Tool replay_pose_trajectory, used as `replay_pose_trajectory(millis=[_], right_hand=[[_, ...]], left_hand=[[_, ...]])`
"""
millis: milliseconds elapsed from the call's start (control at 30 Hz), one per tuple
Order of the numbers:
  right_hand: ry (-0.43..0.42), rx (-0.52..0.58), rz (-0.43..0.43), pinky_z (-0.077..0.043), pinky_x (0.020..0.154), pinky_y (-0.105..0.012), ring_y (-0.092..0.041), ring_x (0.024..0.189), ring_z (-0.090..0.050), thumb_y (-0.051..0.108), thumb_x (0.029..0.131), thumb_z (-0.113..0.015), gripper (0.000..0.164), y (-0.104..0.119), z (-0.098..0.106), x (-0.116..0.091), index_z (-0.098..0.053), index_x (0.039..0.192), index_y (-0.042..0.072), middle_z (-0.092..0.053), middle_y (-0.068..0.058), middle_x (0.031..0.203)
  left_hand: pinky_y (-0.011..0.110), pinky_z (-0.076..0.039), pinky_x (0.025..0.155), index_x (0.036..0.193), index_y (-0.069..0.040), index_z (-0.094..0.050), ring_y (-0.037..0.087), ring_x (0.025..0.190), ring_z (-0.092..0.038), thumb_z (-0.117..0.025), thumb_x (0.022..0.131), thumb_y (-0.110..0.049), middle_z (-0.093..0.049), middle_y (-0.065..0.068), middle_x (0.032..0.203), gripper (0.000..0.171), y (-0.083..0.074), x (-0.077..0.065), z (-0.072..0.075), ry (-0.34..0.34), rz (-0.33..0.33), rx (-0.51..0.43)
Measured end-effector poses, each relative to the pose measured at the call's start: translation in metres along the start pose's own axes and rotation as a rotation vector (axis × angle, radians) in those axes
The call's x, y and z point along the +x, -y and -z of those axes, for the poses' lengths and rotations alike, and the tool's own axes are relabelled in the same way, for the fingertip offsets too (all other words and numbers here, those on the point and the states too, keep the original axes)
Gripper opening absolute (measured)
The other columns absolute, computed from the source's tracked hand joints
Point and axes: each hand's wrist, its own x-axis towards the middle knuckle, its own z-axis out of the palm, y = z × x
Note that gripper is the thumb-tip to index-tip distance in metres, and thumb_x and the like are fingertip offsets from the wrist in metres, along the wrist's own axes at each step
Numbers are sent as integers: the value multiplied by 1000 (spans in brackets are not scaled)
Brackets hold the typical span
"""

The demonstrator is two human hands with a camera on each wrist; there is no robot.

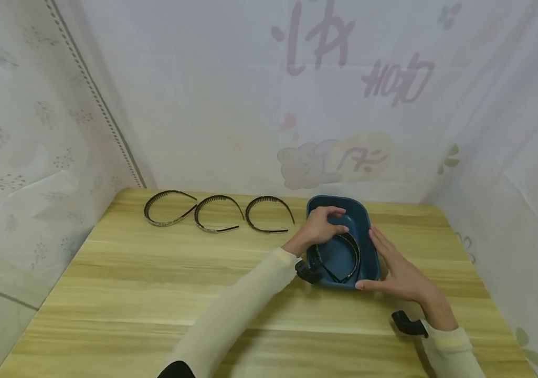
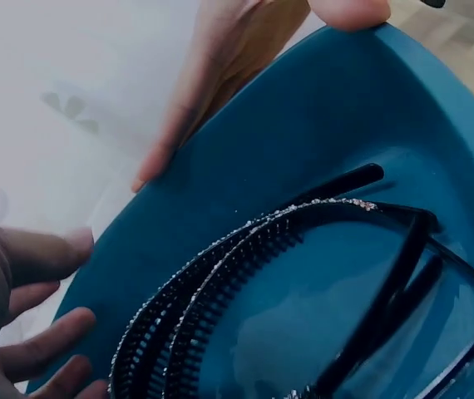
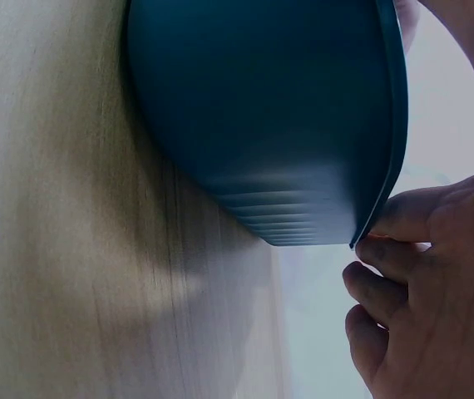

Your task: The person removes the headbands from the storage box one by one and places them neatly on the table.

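A blue plastic basin (image 1: pixel 373 270) stands on the table with black toothed headbands (image 1: pixel 357 254) lying inside it. Glittery stones run along their outer edges, seen close up on a headband (image 2: pixel 212 248) in the left wrist view. Over the basin's left part hovers my left hand (image 1: pixel 319 224), thumb and fingers apart with nothing between them. My right hand (image 1: pixel 403 273) holds the basin at its near right corner, the thumb on the front rim and the fingers along the right side. In the right wrist view, fingers (image 3: pixel 395 218) touch the rim.
Three dark headbands lie in a row left of the basin: a left one (image 1: pixel 155 221), a middle one (image 1: pixel 202 227) and a right one (image 1: pixel 252 223). The wooden table (image 1: pixel 155 299) meets patterned white curtains (image 1: pixel 212 131) at its back and sides.
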Motion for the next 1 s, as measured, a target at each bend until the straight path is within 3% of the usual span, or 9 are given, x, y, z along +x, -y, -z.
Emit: replay_pose_trajectory(millis=[200,300,433,733,1000], right_hand=[[0,14,-4,-26,111,-77,-46,158,-5,47,79,-88,128,1,0,-1,-2,166,12,4,-11,174],[5,17,-4,-26,112,-77,-46,158,-4,47,79,-88,128,2,1,-1,-1,166,11,5,-10,174],[6,16,-2,-26,112,-77,-46,158,-5,46,80,-88,127,3,2,-1,-1,166,11,6,-8,174],[1,9,6,-27,112,-75,-45,159,-6,47,79,-88,127,3,0,-2,-3,166,10,4,-9,175],[-11,-2,9,-27,113,-75,-45,159,-7,47,79,-88,127,3,-1,-1,-4,166,9,2,-11,174]], left_hand=[[45,-45,114,132,-13,-70,32,151,-36,-74,96,-15,-67,7,137,37,-5,5,-7,-45,113,25],[40,-53,104,127,-12,-73,29,142,-49,-74,94,-12,-69,8,133,33,-7,8,-9,-55,161,29],[30,-58,81,122,-9,-76,25,113,-68,-75,92,-6,-74,9,122,30,-7,10,-12,-67,185,74],[27,-57,70,109,-7,-81,26,116,-67,-74,90,-1,-77,7,114,21,0,11,-20,-128,217,71],[28,-60,73,98,-8,-84,28,121,-65,-77,89,-3,-77,7,117,12,2,12,-22,-172,229,93]])
